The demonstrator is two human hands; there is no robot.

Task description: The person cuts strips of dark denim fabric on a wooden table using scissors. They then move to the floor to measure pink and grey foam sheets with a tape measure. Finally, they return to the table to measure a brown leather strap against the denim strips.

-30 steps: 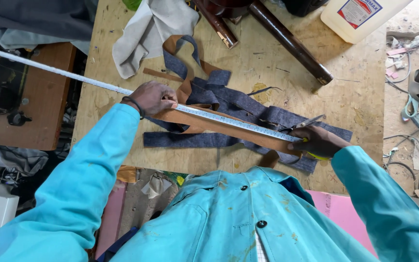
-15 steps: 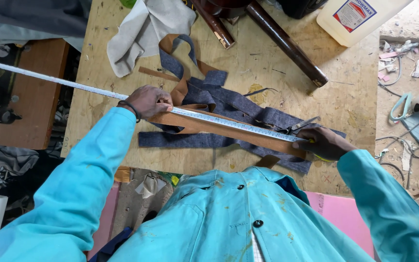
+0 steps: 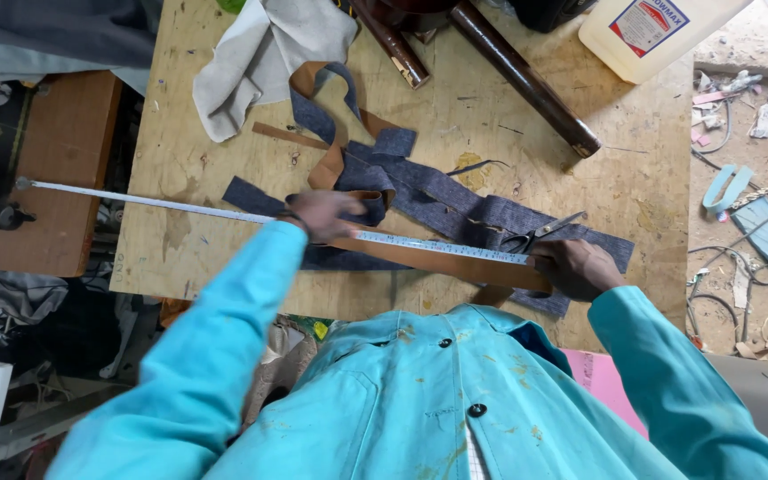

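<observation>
A long steel ruler (image 3: 437, 246) lies across a brown leather strip (image 3: 455, 264) on dark blue denim pieces (image 3: 455, 209), all on a plywood table (image 3: 642, 178). My left hand (image 3: 326, 216) presses the ruler down near its middle. My right hand (image 3: 575, 267) holds the ruler's right end against the brown strip. The ruler's left end sticks out past the table edge. Black-handled scissors (image 3: 544, 233) lie just above my right hand.
Grey cloth (image 3: 260, 53) and brown strips lie at the table's far side. Two dark wooden legs (image 3: 526, 76) and a white plastic jug (image 3: 651, 31) stand at the back. A sewing machine table (image 3: 37, 169) is on the left. Scraps litter the floor at the right.
The view has shifted a little. Both hands stay on the ruler, and my right hand has slid slightly along the brown strip.
</observation>
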